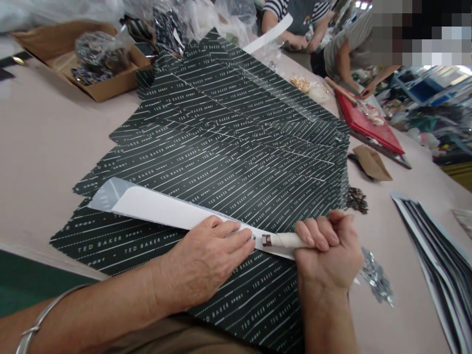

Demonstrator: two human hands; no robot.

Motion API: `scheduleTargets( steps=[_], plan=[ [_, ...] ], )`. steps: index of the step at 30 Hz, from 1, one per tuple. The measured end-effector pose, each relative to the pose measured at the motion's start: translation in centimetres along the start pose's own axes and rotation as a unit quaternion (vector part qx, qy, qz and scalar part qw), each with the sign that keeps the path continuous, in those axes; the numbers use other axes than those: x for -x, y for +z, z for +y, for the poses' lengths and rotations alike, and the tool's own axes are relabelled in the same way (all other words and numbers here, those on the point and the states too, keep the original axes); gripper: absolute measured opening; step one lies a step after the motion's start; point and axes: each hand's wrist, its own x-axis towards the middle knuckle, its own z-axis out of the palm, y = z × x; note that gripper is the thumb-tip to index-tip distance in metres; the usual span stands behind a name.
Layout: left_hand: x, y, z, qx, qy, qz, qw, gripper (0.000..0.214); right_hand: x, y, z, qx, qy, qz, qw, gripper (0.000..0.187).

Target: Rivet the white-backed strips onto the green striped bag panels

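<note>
A fanned stack of dark green printed card sheets (236,132) covers the pale table (44,142). The nearest sheet has a flap folded over, showing its white underside (165,209). My left hand (206,263) lies flat on that white flap, fingers together and stretched out, pressing it down. My right hand (330,253) is closed in a fist round a pale tape-wrapped tool handle (283,240), whose tip meets the flap just beside my left fingertips. A metal bangle (40,322) sits on my left forearm.
A cardboard box (92,59) with bagged items stands at the back left. Small metal parts (376,280) lie right of my fist, and more sheets (438,255) are stacked at the right edge. Other people work at the far end near a red tray (368,125).
</note>
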Motion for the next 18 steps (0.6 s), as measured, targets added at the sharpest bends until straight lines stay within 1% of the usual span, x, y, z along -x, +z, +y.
scheduleTargets(
  steps=[2, 5, 13, 18],
  plan=[
    [0.0, -0.1, 0.0, 0.000, 0.001, 0.002, 1.000, 0.032, -0.5, -0.4, 0.6, -0.010, 0.012, 0.005, 1.000, 0.027],
    [0.1, 0.0, 0.0, 0.005, 0.001, 0.007, 1.000, 0.031, -0.8, -0.9, 1.1, -0.010, 0.022, -0.011, 1.000, 0.020],
    [0.0, 0.1, -0.2, 0.032, -0.007, -0.005, 0.999, 0.029, -1.3, -2.0, 1.7, 0.031, 0.011, -0.040, 0.999, 0.020],
    [0.1, 0.2, -0.1, 0.044, -0.015, -0.007, 0.999, 0.030, -1.4, -2.6, 1.9, 0.019, 0.020, -0.049, 0.998, 0.019]
  ],
)
